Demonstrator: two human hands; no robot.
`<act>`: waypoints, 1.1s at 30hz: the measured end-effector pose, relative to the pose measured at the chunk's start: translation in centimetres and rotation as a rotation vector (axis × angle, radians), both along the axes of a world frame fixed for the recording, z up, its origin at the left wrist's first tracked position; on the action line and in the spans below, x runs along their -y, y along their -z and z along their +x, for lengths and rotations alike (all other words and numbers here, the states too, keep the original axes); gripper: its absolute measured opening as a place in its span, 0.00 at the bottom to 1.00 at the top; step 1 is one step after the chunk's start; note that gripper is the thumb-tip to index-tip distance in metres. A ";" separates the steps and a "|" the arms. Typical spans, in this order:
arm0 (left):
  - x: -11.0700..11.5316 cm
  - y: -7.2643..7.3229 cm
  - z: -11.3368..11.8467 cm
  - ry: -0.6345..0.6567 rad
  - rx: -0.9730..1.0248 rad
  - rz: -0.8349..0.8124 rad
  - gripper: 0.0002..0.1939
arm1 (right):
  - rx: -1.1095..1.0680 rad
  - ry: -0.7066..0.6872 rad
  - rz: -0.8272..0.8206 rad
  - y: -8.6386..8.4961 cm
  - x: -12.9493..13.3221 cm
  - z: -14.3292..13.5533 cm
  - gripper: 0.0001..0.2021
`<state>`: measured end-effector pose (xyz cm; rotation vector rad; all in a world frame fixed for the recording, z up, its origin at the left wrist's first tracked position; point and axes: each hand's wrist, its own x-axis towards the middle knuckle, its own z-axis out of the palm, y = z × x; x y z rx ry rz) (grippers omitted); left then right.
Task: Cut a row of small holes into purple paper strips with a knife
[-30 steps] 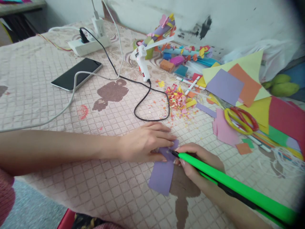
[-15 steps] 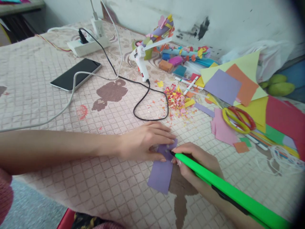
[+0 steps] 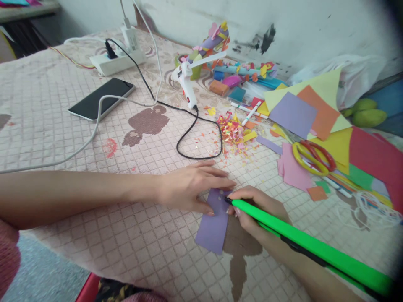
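Note:
A purple paper strip [image 3: 213, 233] lies on the patterned tablecloth, with small pale marks near its upper end. My left hand [image 3: 192, 186] rests flat across the strip's top, fingers stretched out and thumb on its left edge. At the strip's upper right edge, my right hand [image 3: 262, 209] is closed around a bright green pen [image 3: 302, 237] with a black tip. That tip touches or hovers just over the paper; I cannot tell which. The pen's body slants down to the lower right, hiding part of my right hand and forearm.
Beyond my hands lie paper scraps [image 3: 233, 130], a white glue gun [image 3: 188, 86] with a looped black cord, and a phone [image 3: 102, 98]. Scissors [image 3: 310, 157], coloured paper sheets [image 3: 294, 113] and tangled white string [image 3: 374, 207] are at the right. A power strip [image 3: 118, 61] stands behind.
My left thumb has slid slightly left and down, and the fingers reach a little further right. The green pen's tip has shifted slightly right, towards the strip's edge.

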<state>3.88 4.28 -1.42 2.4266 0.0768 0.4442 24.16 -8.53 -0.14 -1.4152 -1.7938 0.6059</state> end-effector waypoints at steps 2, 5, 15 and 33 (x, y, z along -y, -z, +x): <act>0.0 0.0 0.0 0.005 0.016 0.003 0.29 | -0.003 -0.018 -0.012 0.1 0.0 0.1 0.10; 0.1 -0.2 0.0 -0.006 0.001 0.012 0.31 | 0.017 -0.026 -0.011 0.4 0.2 0.3 0.11; 0.8 -0.4 -0.5 -0.036 -0.056 0.046 0.32 | 0.038 0.003 -0.006 0.7 0.9 0.3 0.09; 1.8 0.0 -0.3 -0.073 0.001 0.035 0.33 | 0.081 -0.012 0.013 -0.1 0.9 -0.1 0.09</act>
